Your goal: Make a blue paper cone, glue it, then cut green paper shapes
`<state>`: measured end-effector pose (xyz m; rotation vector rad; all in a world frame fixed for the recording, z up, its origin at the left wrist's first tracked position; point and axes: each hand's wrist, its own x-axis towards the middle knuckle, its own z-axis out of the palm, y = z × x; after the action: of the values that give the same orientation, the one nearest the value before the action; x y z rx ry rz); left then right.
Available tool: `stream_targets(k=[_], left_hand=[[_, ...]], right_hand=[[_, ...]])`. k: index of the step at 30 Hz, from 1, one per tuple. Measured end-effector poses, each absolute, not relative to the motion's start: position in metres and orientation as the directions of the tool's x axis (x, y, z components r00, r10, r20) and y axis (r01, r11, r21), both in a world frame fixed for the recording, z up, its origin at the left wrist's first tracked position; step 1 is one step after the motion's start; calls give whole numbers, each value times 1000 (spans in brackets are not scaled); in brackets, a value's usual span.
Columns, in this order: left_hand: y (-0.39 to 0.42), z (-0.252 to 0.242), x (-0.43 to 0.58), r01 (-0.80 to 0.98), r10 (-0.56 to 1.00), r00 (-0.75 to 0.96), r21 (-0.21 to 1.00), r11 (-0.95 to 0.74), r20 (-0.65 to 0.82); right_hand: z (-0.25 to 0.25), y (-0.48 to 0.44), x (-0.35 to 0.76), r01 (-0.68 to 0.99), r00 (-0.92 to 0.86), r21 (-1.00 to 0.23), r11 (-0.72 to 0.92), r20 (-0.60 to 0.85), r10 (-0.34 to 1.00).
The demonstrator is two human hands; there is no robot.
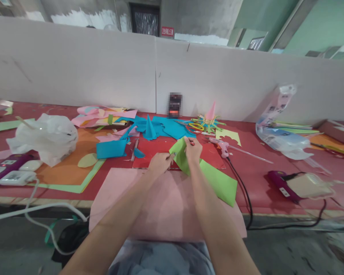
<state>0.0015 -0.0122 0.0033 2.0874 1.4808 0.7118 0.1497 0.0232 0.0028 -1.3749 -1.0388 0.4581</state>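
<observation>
A bent sheet of green paper point(219, 181) hangs between my hands over a large pink sheet point(166, 202). My left hand point(161, 162) pinches its left edge. My right hand point(193, 149) is closed on its upper part, and the paper runs on behind my right wrist toward the lower right. Something small and red shows at the right fingers, too small to name. Beneath and beyond the hands lies a red board point(146, 151). A blue paper cone point(149, 128) stands behind them, and a pink cone point(211, 111) rises from a ring of coloured sticks.
A pink glue gun point(223, 148) with a black cord lies right of my hands. Yellow-handled scissors point(196, 126) rest at the back. Power strips point(8, 168) sit at both sides. A crumpled plastic bag point(47, 137) is at left. A white partition point(103, 68) closes off the table's back.
</observation>
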Motion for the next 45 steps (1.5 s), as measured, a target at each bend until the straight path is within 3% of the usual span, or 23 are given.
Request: stream_targets(k=[4,9,28,39,45], left_hand=[[-11,1,1,747,949,223,585,-314,224],[-8,2,1,752,940,266,565,-341,213],[-18,8,0,669,968,164,700,-250,188],[-13,6,2,784,961,199,558,-273,190],[-14,5,2,735,952,212,605,-305,222]], right_hand=[[4,22,148,286,495,-936,207,329,804],[5,20,145,287,459,-934,211,327,826],[3,24,158,217,527,-964,157,250,812],[3,24,153,216,470,-956,197,279,837],[4,22,151,217,445,-953,210,288,848]])
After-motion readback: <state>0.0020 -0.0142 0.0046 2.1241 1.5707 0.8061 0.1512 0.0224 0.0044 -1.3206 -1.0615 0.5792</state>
